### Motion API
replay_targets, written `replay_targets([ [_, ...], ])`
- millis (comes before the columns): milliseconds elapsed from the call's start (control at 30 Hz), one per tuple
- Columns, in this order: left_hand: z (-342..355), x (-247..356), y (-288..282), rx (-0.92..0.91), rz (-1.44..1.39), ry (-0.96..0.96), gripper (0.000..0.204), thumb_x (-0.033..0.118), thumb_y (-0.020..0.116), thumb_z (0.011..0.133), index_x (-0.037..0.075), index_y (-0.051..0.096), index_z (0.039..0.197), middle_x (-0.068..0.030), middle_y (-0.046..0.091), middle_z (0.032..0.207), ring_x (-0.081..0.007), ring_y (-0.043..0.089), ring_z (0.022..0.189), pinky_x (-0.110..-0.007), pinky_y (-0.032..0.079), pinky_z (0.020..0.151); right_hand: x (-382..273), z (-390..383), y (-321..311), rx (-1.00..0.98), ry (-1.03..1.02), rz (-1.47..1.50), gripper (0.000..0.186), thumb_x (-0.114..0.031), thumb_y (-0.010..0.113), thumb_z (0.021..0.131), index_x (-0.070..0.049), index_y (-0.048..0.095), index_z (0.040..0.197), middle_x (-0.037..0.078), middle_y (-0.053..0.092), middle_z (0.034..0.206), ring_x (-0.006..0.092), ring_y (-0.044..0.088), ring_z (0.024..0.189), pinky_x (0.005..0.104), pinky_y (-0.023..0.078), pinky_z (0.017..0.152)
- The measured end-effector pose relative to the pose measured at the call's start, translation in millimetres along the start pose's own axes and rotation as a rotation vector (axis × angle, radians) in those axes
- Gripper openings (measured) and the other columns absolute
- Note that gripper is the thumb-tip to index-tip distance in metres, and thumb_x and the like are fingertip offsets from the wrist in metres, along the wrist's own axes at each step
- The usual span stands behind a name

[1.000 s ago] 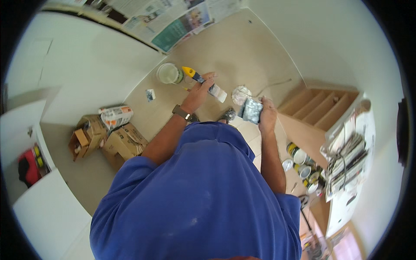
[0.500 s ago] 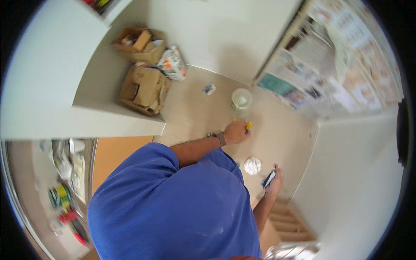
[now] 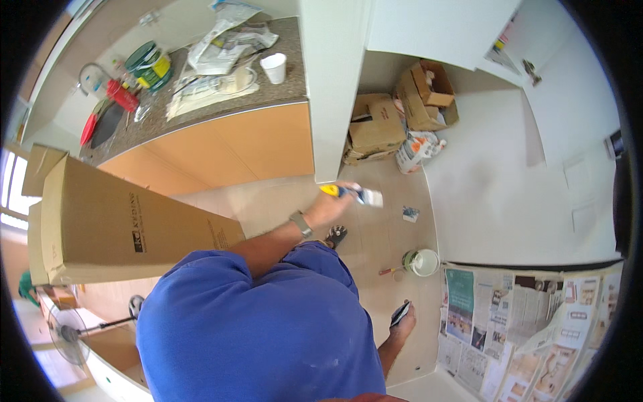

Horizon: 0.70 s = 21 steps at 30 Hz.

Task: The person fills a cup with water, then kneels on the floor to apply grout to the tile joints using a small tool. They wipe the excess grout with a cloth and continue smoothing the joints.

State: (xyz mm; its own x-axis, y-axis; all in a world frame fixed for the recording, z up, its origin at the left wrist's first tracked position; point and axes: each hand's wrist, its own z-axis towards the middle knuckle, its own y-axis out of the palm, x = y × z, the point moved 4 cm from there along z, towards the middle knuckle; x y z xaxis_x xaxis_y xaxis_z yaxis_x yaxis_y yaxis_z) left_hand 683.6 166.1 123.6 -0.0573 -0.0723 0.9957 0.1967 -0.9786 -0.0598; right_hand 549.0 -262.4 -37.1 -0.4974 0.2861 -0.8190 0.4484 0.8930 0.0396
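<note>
Around us are a pale floor (image 3: 395, 241), a white wall (image 3: 489, 201) on the right and, at the upper left, a stone-topped counter (image 3: 291, 94). Our left hand (image 3: 327, 209) has its fingers curled closed round a paintbrush (image 3: 356, 195), the yellow handle end by our knuckles and the whitish bristles pointing right, clear of everything. The fingers of our right hand (image 3: 404, 323) are partly bent around a flat, dark-faced object (image 3: 400, 313); we cannot tell what it is, nor how firmly it is gripped.

Between the hands and the wall, a white bucket (image 3: 424, 263) stands on the floor, with a red-handled tool (image 3: 387, 271) beside it and a small printed packet (image 3: 410, 214) farther up. Beyond lie cardboard boxes (image 3: 378, 127) and a white-and-orange bag (image 3: 414, 153); newspaper sheets (image 3: 495, 315) cover a surface at the lower right.

We judge the step in hand to be carrying the brush, its bristles touching neither wall nor bucket. The next move, we think, calls for steady bristles, the flat object kept level and our feet clear of the bucket.
</note>
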Motion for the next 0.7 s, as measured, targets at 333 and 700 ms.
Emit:
replay_targets([
  [333, 33.7, 24.3, -256.1, 0.759, -0.47, 0.188, 0.017, 0.018, 0.057, 0.089, 0.003, 0.06, 0.099, -0.0041, 0.063, 0.088, -0.0096, 0.058, 0.075, -0.023, 0.048, 0.065, 26.9, -36.4, 57.2, 0.052, 0.196, 0.076, 0.024, -0.028, 0.051, 0.088, -0.008, 0.062, 0.097, -0.003, 0.044, 0.057, 0.01, 0.043, 0.041, 0.0231, 0.033, 0.036],
  [700, 104.4, -5.4, -486.5, 1.098, -0.554, 0.047, 0.02, 0.021, 0.059, 0.088, 0.002, 0.059, 0.091, -0.0067, 0.062, 0.074, -0.0142, 0.061, 0.063, -0.025, 0.049, 0.057, 41.7, -52.8, 122.0, 0.076, 0.218, 0.063, 0.026, -0.027, 0.052, 0.087, -0.006, 0.059, 0.101, -0.001, 0.047, 0.059, 0.0103, 0.044, 0.041, 0.023, 0.035, 0.035],
])
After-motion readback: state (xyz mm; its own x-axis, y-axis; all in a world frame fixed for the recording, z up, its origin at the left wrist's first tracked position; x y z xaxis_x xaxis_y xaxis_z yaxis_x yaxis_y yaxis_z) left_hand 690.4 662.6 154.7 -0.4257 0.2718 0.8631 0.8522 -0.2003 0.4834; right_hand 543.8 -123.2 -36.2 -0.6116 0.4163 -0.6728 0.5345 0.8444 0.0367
